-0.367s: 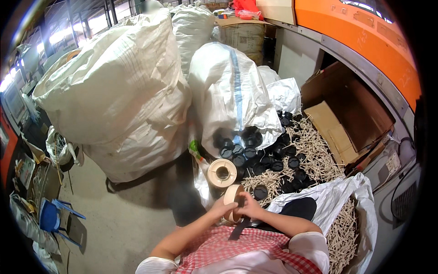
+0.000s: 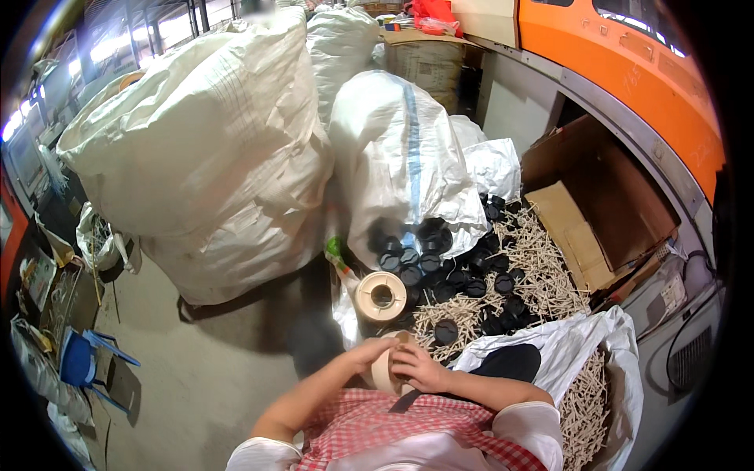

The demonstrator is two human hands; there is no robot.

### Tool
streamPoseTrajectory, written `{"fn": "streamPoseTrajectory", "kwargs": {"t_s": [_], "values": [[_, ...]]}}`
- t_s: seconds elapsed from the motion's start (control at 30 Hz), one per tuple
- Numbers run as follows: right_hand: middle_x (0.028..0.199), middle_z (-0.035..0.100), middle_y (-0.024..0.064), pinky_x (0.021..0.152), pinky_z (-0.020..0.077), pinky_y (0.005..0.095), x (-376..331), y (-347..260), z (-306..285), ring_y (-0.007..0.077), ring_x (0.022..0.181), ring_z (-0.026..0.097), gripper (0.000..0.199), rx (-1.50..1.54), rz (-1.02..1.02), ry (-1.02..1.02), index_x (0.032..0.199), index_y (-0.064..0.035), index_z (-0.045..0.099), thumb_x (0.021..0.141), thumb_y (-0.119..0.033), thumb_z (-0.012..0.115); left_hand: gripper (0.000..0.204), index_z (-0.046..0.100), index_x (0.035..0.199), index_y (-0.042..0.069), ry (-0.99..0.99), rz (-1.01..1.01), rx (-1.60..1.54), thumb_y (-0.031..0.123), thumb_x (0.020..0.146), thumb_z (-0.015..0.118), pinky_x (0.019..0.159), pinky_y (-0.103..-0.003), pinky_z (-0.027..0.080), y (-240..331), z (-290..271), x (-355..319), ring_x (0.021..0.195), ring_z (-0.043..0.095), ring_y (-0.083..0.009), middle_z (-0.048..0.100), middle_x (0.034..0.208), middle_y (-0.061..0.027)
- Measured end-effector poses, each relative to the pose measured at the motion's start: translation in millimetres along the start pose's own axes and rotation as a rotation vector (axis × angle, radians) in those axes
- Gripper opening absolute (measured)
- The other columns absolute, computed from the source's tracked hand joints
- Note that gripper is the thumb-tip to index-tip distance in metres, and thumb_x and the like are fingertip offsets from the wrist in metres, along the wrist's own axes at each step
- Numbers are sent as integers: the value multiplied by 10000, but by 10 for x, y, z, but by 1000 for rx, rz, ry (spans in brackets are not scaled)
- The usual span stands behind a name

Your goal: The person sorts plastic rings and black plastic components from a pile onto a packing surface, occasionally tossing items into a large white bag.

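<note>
A beige ring-shaped part (image 2: 383,374) is held low in front of my red-checked apron, tilted, with much of it behind my fingers. My left hand (image 2: 371,352) wraps round its left and upper side. The fingers of my right hand (image 2: 416,368) are bent over its right side and rim. Just beyond my hands rests a beige flanged round piece (image 2: 381,297) with a hole through its centre. Black round caps (image 2: 445,331) lie among a heap of beige peg-like pieces (image 2: 542,251) to the right.
A large white woven sack (image 2: 196,157) stands at the left, and another with a blue stripe (image 2: 408,149) straight ahead. An opened cardboard box (image 2: 605,196) leans at the right beside an orange machine (image 2: 628,71). An open white sack (image 2: 620,337) holds more pegs. A blue stool (image 2: 78,361) is far left.
Both hands have come closer to the apron with the beige ring-shaped part, which has turned. My right hand now covers more of its opening. The view has shifted slightly.
</note>
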State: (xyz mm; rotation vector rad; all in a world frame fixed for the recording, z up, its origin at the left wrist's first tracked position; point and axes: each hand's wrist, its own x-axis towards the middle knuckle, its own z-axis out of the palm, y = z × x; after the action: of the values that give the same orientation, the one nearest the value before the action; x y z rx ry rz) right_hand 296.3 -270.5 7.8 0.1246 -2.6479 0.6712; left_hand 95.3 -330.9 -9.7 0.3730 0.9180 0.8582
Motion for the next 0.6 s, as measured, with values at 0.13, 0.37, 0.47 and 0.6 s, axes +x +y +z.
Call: {"fn": "streamPoseTrajectory", "kwargs": {"t_s": [0.13,0.37,0.47,0.6], "values": [[1221,474,155,933,398,451,30,1,7,331,1129,461,485,269,327,63,1179,-93,493,727,-110,667,440,539,1171,30,55,104,123,293,831,631,762,-288,490,23,69,4,920,594,-167,604,1045,-84],[1148,522,156,651,554,385,-4,248,135,254,907,612,716,948,1140,274,1404,-136,140,886,-419,545,634,419,1281,38,264,743,617,183,733,704,841,-294,452,-193,201,81,984,550,-154,573,1109,-90],[1161,517,166,657,550,371,-80,297,229,261,929,607,828,987,1143,199,1418,-169,-61,893,-396,538,624,432,1275,40,307,702,688,185,731,702,830,-294,458,-206,225,69,972,560,-152,587,1096,-87],[1136,533,197,652,547,353,-143,270,159,264,903,620,815,1037,804,92,1408,-82,31,879,-454,527,617,444,1270,41,305,723,627,190,730,701,823,-297,464,-216,201,122,959,568,-149,599,1084,-80]]}}
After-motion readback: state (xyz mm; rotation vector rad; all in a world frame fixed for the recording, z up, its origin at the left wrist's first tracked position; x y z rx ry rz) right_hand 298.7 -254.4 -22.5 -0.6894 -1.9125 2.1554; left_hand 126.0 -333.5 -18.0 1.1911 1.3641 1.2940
